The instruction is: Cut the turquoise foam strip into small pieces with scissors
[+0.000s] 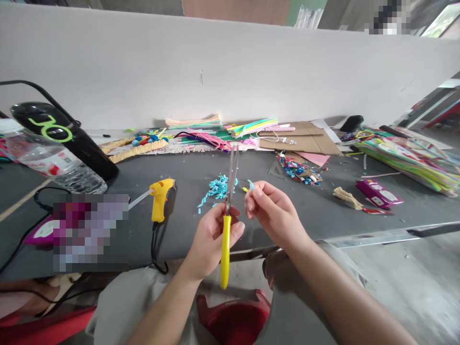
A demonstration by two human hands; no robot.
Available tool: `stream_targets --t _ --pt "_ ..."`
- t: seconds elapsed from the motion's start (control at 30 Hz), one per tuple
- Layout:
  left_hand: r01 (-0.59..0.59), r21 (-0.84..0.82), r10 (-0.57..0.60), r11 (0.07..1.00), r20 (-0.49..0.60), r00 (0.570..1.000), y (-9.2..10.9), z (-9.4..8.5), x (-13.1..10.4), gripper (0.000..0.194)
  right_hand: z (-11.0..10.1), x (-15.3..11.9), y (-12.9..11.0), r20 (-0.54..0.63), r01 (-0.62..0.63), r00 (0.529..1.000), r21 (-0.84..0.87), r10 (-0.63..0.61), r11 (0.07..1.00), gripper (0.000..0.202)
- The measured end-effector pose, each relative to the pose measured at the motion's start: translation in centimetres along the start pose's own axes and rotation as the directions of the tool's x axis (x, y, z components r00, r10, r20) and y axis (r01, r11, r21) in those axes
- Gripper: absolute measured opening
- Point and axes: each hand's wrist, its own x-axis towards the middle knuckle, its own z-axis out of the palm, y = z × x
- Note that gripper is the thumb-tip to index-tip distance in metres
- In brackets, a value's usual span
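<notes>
My left hand [217,232] is closed around a yellow-handled tool [225,251] with two long, slim metal jaws pointing away from me. The jaws stand slightly apart, and nothing shows between them; whether they are pliers or scissors I cannot tell. Between thumb and forefinger, my right hand [269,206] pinches a small light-blue piece [251,185], just right of the jaws. Its lower part is hidden by my fingers. Beyond my hands, a loose pile of small light-blue pieces [217,188] lies on the grey table [194,167], partly behind the jaws. A tiny yellow bit [245,189] shows near my right fingertips.
To the left are a yellow glue gun [161,199] with its cord, a water bottle [53,160] and a black bottle [89,148]. Fuzzy craft stems [406,158], cardboard [298,136] and coloured scraps [300,170] lie toward the back and right. A purple packet [379,193] sits right.
</notes>
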Motion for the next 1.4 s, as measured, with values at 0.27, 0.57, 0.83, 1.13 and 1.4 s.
stream_targets --t 0.27,0.57,0.83,1.13,1.4 --pt "-0.048 -0.332 0.042 0.942 -0.025 0.999 -0.4 -0.6 0.2 0.031 0.2 -0.3 0.4 0.032 0.045 0.999 -0.294 -0.037 0.955 0.023" --pt "-0.052 -0.327 0.01 0.944 -0.129 0.992 -0.8 -0.8 0.7 0.019 0.3 -0.7 1.1 0.061 0.185 0.981 -0.583 -0.184 0.791 0.014" --pt "-0.062 -0.32 0.004 0.945 -0.179 0.984 -1.1 -1.0 1.0 0.018 0.5 -0.8 1.5 0.153 0.294 0.951 -0.713 -0.267 0.637 0.005" --pt "-0.048 -0.086 0.025 0.995 -0.243 0.97 -1.1 -0.9 1.0 0.025 0.6 -0.8 1.6 0.2 0.323 0.941 -0.766 -0.272 0.556 0.006" --pt "-0.066 -0.029 0.059 0.997 -0.216 0.975 -1.9 -1.3 1.2 0.024 0.7 -0.7 1.4 0.219 0.309 0.949 -0.776 -0.225 0.549 0.009"
